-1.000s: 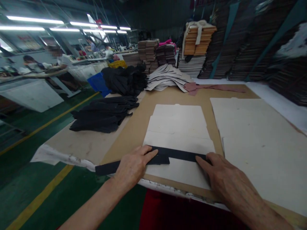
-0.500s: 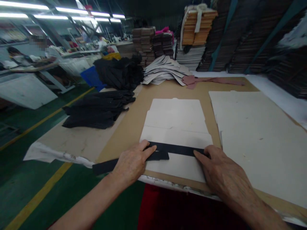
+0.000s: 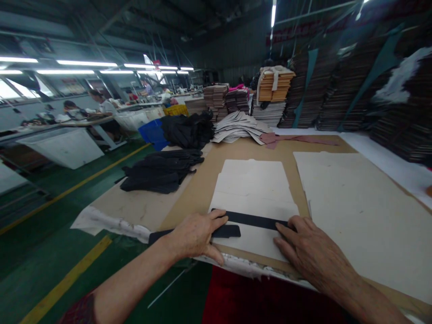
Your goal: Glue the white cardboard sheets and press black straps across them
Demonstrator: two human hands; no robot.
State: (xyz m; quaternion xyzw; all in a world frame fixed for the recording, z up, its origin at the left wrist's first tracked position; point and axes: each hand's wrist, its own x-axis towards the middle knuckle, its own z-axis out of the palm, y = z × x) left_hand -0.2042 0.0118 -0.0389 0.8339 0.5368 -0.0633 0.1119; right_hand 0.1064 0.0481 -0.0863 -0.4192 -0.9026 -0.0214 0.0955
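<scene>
A black fabric strip (image 3: 253, 220) lies across the lower part of a pale card panel (image 3: 253, 180) on the table. My left hand (image 3: 197, 234) presses its fingertips on the strip's left end, the thumb spread apart toward the table edge. A second black strip (image 3: 229, 231) passes under this hand, its right end resting on the card and its left part reaching the table edge. On the right end of the first strip, my right hand (image 3: 312, 247) rests its fingertips, thumb and fingers apart. That end of the strip is partly hidden beneath the fingers.
A larger pale sheet (image 3: 364, 216) lies to the right on the brown-covered table (image 3: 189, 198). Black fabric pieces (image 3: 162, 171) are piled at left, with fanned grey pieces (image 3: 239, 127) behind. Tall dark stacks (image 3: 351, 94) line the back right. People sit at far-left benches.
The camera view has tilted up, so the table sits lower. My left thumb has moved off the strip and spread toward the table edge. My right thumb has also come away from the strip.
</scene>
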